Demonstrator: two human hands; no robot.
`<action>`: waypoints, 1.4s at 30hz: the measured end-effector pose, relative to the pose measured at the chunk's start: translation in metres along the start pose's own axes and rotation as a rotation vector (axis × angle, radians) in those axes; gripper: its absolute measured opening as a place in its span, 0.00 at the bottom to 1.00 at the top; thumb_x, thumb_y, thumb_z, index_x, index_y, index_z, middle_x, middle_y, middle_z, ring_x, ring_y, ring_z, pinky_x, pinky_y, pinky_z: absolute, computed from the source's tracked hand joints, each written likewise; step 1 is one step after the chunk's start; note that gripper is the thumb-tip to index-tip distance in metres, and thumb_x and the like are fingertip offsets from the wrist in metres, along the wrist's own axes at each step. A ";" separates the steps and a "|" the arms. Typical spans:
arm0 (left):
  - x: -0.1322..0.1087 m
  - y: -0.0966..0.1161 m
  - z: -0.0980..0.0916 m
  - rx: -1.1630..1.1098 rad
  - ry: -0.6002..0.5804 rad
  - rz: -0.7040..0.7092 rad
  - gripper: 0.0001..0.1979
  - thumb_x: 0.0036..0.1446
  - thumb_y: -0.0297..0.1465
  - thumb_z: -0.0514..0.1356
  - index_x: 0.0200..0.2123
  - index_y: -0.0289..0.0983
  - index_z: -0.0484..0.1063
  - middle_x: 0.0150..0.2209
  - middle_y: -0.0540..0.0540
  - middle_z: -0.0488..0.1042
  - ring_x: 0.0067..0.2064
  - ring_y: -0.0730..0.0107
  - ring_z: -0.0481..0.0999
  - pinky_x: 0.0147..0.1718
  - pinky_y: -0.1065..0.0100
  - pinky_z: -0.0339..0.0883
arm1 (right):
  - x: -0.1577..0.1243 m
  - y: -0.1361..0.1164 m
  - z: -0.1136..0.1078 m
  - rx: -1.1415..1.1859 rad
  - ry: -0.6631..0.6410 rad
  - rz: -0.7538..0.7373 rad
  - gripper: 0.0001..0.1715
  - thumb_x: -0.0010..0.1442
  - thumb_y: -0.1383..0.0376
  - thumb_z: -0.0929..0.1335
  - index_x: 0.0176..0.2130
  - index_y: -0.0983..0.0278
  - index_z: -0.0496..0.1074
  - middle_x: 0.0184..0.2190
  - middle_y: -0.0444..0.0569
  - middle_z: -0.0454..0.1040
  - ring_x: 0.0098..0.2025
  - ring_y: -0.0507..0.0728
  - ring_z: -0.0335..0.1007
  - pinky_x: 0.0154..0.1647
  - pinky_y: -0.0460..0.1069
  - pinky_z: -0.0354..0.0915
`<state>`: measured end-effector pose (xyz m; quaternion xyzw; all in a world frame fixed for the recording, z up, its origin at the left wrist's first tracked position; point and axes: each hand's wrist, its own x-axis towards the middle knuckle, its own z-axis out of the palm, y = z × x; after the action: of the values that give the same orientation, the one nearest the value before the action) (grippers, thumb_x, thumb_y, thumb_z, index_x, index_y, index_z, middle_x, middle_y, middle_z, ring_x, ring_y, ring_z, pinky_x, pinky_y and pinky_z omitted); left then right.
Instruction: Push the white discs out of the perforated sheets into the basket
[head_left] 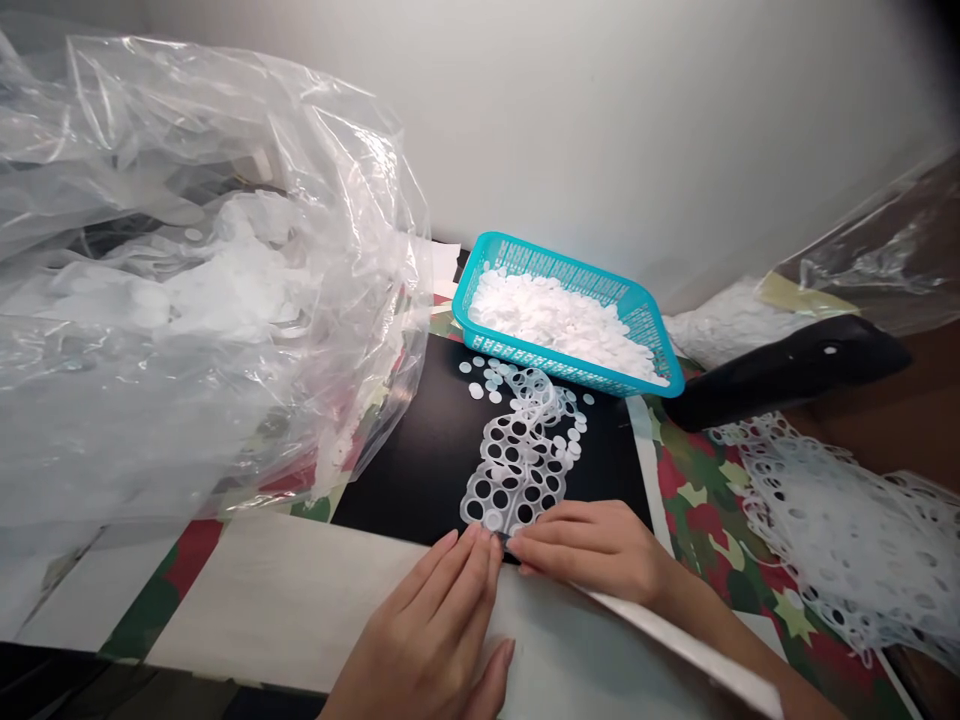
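On a black mat (405, 440) lies a translucent plastic sheet (501, 470) with rows of round holes, its far part crumpled. My left hand (431, 620) rests at the sheet's near edge with fingers stretched forward and thumb apart. Beside it, my right hand (600, 550) has its fingers pressed together at the same edge, seemingly pinching it; the fingertips partly hide the contact. Small white discs (574, 435) are scattered around the sheet, and some appear to sit in its holes. A white strip or board edge (690, 650) runs out beneath my right forearm.
A turquoise basket (480, 340) full of white discs stands behind the mat. At left is a large clear plastic bag (360, 180) with white material inside. Perforated sheet scraps (847, 520) pile up at right, near a black elongated object (795, 370). A camouflage-patterned cloth (694, 510) shows underneath.
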<state>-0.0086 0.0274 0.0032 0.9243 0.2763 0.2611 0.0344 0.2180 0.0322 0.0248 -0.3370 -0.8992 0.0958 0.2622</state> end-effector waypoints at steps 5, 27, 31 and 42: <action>-0.001 0.003 0.005 -0.080 0.053 -0.077 0.18 0.62 0.31 0.52 0.50 0.29 0.72 0.52 0.42 0.73 0.56 0.65 0.69 0.58 0.67 0.57 | 0.001 -0.012 -0.005 -0.302 -0.084 -0.162 0.13 0.61 0.74 0.65 0.46 0.75 0.72 0.40 0.54 0.79 0.41 0.57 0.75 0.39 0.50 0.75; -0.003 0.003 0.010 -0.112 0.066 -0.094 0.19 0.60 0.31 0.54 0.52 0.28 0.70 0.52 0.43 0.73 0.56 0.66 0.69 0.60 0.69 0.53 | 0.008 0.020 0.002 -0.255 0.224 0.075 0.25 0.59 0.79 0.67 0.56 0.71 0.66 0.47 0.58 0.76 0.43 0.53 0.76 0.42 0.45 0.74; -0.003 0.001 0.009 -0.095 0.065 -0.085 0.19 0.61 0.31 0.53 0.51 0.29 0.71 0.51 0.44 0.74 0.55 0.67 0.69 0.59 0.69 0.54 | 0.010 0.015 -0.001 -0.189 0.292 0.087 0.22 0.55 0.79 0.69 0.50 0.70 0.71 0.41 0.54 0.79 0.40 0.53 0.77 0.40 0.45 0.74; 0.006 0.002 0.001 0.092 -0.023 0.014 0.23 0.62 0.42 0.52 0.54 0.35 0.69 0.50 0.42 0.75 0.52 0.62 0.72 0.51 0.65 0.64 | -0.024 -0.006 -0.004 0.060 0.115 0.097 0.15 0.57 0.75 0.68 0.46 0.71 0.71 0.34 0.52 0.79 0.34 0.53 0.76 0.33 0.46 0.72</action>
<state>-0.0031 0.0294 0.0058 0.9297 0.2812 0.2376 -0.0067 0.2319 0.0123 0.0204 -0.3773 -0.8620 0.1158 0.3182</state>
